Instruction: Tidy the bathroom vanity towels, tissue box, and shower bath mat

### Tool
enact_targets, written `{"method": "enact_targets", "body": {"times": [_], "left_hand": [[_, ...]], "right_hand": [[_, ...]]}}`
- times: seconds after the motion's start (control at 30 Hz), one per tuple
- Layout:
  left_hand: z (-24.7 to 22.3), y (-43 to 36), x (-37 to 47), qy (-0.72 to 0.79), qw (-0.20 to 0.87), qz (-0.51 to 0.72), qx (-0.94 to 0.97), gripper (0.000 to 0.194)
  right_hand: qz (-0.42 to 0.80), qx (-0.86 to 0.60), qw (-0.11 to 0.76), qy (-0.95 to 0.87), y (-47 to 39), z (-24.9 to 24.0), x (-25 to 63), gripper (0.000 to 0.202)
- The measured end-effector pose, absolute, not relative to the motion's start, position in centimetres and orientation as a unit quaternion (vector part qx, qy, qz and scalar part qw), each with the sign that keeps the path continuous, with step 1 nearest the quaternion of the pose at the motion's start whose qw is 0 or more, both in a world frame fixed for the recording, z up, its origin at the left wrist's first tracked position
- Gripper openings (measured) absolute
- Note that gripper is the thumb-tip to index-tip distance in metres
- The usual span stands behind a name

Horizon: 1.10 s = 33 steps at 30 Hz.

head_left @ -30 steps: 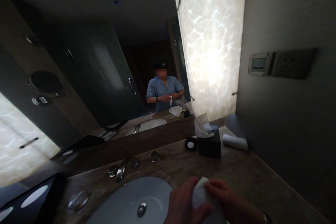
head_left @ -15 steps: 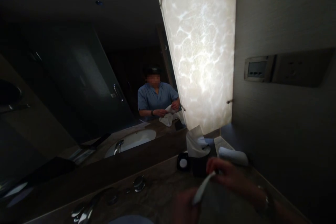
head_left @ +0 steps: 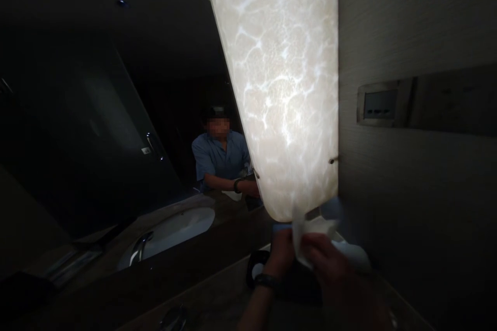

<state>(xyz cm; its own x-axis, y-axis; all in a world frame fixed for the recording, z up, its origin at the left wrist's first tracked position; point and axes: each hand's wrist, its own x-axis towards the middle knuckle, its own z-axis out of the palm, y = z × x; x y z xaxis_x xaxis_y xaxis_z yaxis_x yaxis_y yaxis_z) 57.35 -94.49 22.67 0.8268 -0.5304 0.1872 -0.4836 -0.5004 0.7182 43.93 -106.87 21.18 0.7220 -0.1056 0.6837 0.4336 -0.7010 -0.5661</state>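
Observation:
My left hand point(head_left: 280, 254), with a dark watch at the wrist, and my right hand point(head_left: 330, 268) meet low in the middle of the view. Both pinch a crumpled white tissue point(head_left: 310, 231) held just under the bottom edge of the glowing marble panel point(head_left: 279, 88). The dark tissue box is mostly hidden behind my hands. A small black dish with a white soap point(head_left: 257, 270) sits just left of my left wrist. A rolled white towel point(head_left: 356, 257) lies behind my right hand.
A large mirror point(head_left: 116, 114) covers the left, reflecting a person in a blue shirt and a white basin. The dark stone counter point(head_left: 217, 300) runs along the bottom, with a chrome tap knob point(head_left: 173, 318). A switch panel point(head_left: 382, 104) sits on the right wall.
My hands have moved from above the basin to the far right end of the counter by the tissue box. The view has swung up and right, and the basin has dropped out of sight.

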Motion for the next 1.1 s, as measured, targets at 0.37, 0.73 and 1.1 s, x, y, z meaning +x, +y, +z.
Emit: {"method": "enact_targets", "body": {"times": [0.37, 0.73, 1.1], "left_hand": [[22.3, -89.3, 56.1, -0.216, 0.451, -0.018, 0.866, 0.079], [22.7, -89.9, 57.7, -0.273, 0.254, 0.026, 0.927, 0.031], [22.2, -90.9, 58.6, -0.298, 0.230, 0.054, 0.925, 0.038]], "right_hand": [[-0.024, -0.949, 0.263, -0.170, -105.7, 23.1, 54.2, 0.024], [-0.312, -0.899, 0.269, -0.147, -108.6, 18.0, 51.4, 0.045], [-0.207, -0.875, 0.425, -0.100, -109.1, 18.1, 52.5, 0.069]]}}
